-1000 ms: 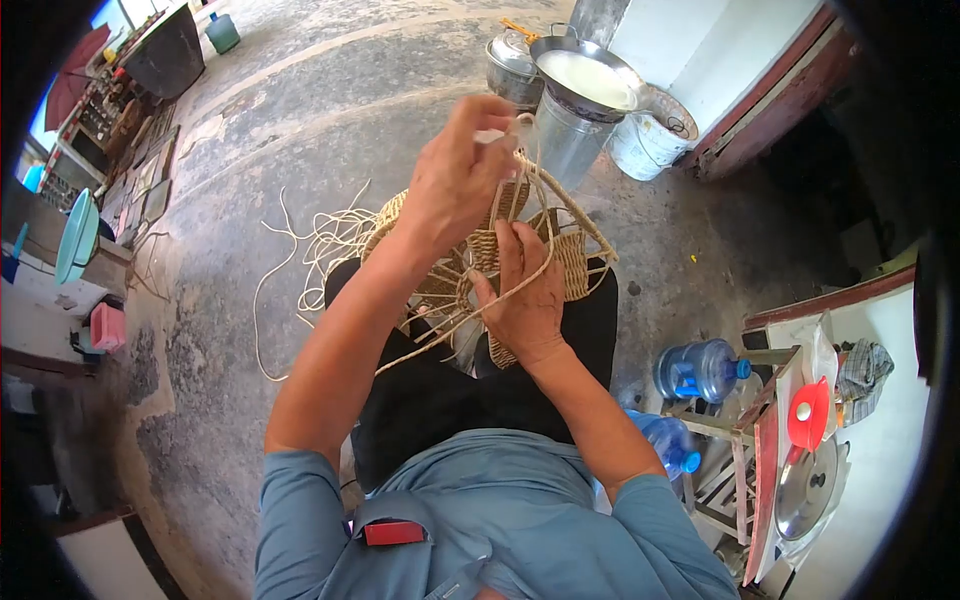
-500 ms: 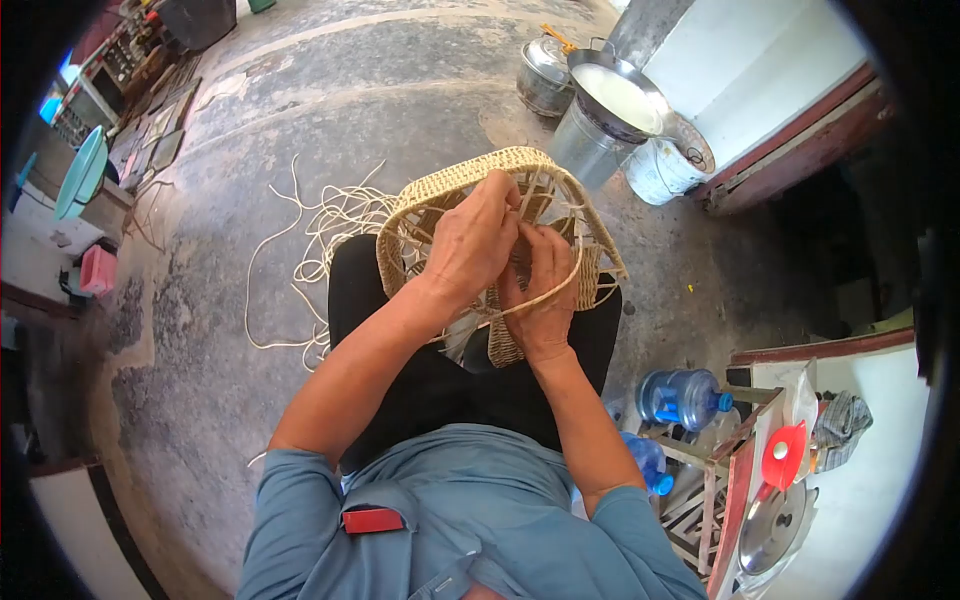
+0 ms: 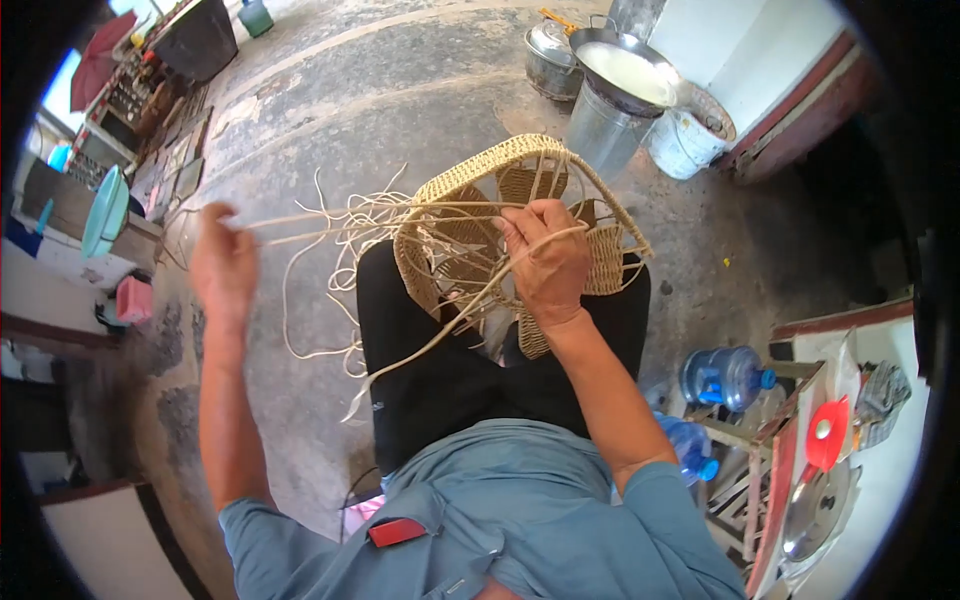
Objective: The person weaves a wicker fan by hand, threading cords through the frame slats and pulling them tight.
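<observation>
A half-woven basket (image 3: pixel 468 183) of straw-coloured cord rests on my lap, with petal-shaped woven panels inside its rim. My right hand (image 3: pixel 548 262) is above the basket, thumb and fingers pinched on the pale cord (image 3: pixel 375 212). Out to the left, my left hand (image 3: pixel 224 265) is closed and slightly blurred by motion. Strands of the cord stretch taut between the two hands across the basket. A loose cord end hangs down over my left thigh.
A heap of loose cord (image 3: pixel 322 270) lies on the floor left of my legs. Ahead on the right stand a wok (image 3: pixel 622 75) on a metal drum, a lidded pot (image 3: pixel 552 65) and a white bucket (image 3: pixel 685 145). Blue water bottles (image 3: pixel 725 378) are by a wooden rack on my right.
My left hand has swung from the basket far out to the left, drawing cord with it. My right hand remains at the basket, now pinching the cord. The basket's inner panels show more.
</observation>
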`<state>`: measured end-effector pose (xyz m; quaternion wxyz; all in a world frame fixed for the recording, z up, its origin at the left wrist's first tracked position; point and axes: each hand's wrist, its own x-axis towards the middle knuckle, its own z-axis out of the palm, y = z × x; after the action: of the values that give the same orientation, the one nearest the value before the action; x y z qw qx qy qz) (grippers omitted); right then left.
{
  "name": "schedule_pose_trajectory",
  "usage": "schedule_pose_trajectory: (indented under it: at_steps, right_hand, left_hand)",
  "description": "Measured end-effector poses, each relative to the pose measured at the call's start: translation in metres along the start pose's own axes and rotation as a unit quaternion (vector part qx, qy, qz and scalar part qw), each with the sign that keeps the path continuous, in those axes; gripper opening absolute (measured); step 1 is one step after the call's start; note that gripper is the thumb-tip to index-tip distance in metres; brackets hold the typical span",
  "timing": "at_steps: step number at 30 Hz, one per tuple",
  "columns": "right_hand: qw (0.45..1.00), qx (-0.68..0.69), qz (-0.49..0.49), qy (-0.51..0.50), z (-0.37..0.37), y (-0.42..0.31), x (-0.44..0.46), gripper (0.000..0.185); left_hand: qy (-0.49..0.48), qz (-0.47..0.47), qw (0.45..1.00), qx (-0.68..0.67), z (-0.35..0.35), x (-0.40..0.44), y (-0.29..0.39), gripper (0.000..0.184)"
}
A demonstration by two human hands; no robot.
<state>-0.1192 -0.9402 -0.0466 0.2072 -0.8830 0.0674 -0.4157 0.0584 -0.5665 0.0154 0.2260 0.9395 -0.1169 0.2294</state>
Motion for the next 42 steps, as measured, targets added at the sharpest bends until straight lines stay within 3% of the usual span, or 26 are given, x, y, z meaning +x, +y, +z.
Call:
schedule_pose_trajectory:
  at_steps: [2,4,6,8,10,12,14,16,18,20,23,26,28,30,33,36,42]
  right_hand:
    - [1.0,0.023,0.008,0.016,0.001,0.001,0.002,0.014]
    - [0.998,0.049,0.028,0.036,0.005,-0.001,0.002,0.018]
    - [0.997,0.051,0.041,0.034,0.007,-0.003,0.003,0.021]
    - [0.995,0.073,0.066,0.006,0.003,-0.008,0.008,0.024]
    - [0.993,0.081,0.09,-0.01,0.004,-0.009,0.009,0.026]
    - [0.989,0.087,0.115,-0.02,0.003,-0.011,0.01,0.029]
    - [0.989,0.08,0.121,-0.022,0.005,-0.012,0.011,0.032]
    - [0.992,0.062,0.109,-0.018,0.008,-0.01,0.01,0.037]
    - [0.995,0.05,0.085,-0.01,0.008,-0.01,0.013,0.044]
    - [0.997,0.032,0.065,-0.003,0.009,-0.012,0.015,0.053]
    - [0.999,-0.014,0.035,0.005,0.014,-0.01,0.019,0.072]
    - [0.997,-0.067,0.013,0.018,0.019,-0.01,0.02,0.09]
    - [0.995,-0.098,0.005,0.023,0.024,-0.01,0.022,0.099]
    - [0.995,-0.101,-0.005,0.024,0.031,-0.007,0.025,0.102]
    - [0.993,-0.116,-0.008,0.012,0.036,-0.008,0.028,0.099]
    - [0.993,-0.113,-0.006,-0.019,0.032,-0.013,0.03,0.087]
    - [0.996,-0.039,0.065,-0.044,0.024,-0.018,0.028,0.082]
  left_hand:
    - [0.125,0.059,0.99,0.015,-0.028,0.012,-0.08,0.03]
    - [0.091,-0.018,0.993,0.075,-0.071,0.02,-0.176,0.028]
    - [0.104,-0.096,0.986,-0.093,-0.1,0.013,-0.262,0.034]
    - [0.071,-0.156,0.985,0.012,-0.143,-0.008,-0.266,0.039]
    - [0.139,-0.151,0.978,-0.024,-0.176,-0.034,-0.327,0.042]
    - [0.123,-0.258,0.955,-0.076,-0.222,-0.067,-0.384,0.044]
    - [0.19,-0.274,0.94,-0.076,-0.25,-0.101,-0.436,0.044]
    - [0.181,-0.335,0.92,-0.091,-0.289,-0.135,-0.475,0.044]
    - [0.269,-0.318,0.909,0.021,-0.299,-0.158,-0.474,0.044]
    - [0.326,-0.515,0.788,0.087,-0.319,-0.17,-0.484,0.043]
    - [0.283,-0.489,0.823,0.052,-0.315,-0.198,-0.47,0.038]
    - [-0.023,-0.502,0.862,-0.071,-0.283,-0.205,-0.462,0.032]
    - [-0.063,-0.54,0.835,-0.088,-0.213,-0.202,-0.434,0.028]
    - [-0.177,-0.493,0.838,-0.153,-0.146,-0.207,-0.413,0.029]
    - [-0.236,-0.419,0.86,-0.171,-0.049,-0.205,-0.332,0.033]
    - [-0.293,-0.316,0.878,-0.207,0.002,-0.178,-0.223,0.034]
    - [-0.302,-0.149,0.904,-0.263,0.006,-0.118,-0.041,0.03]
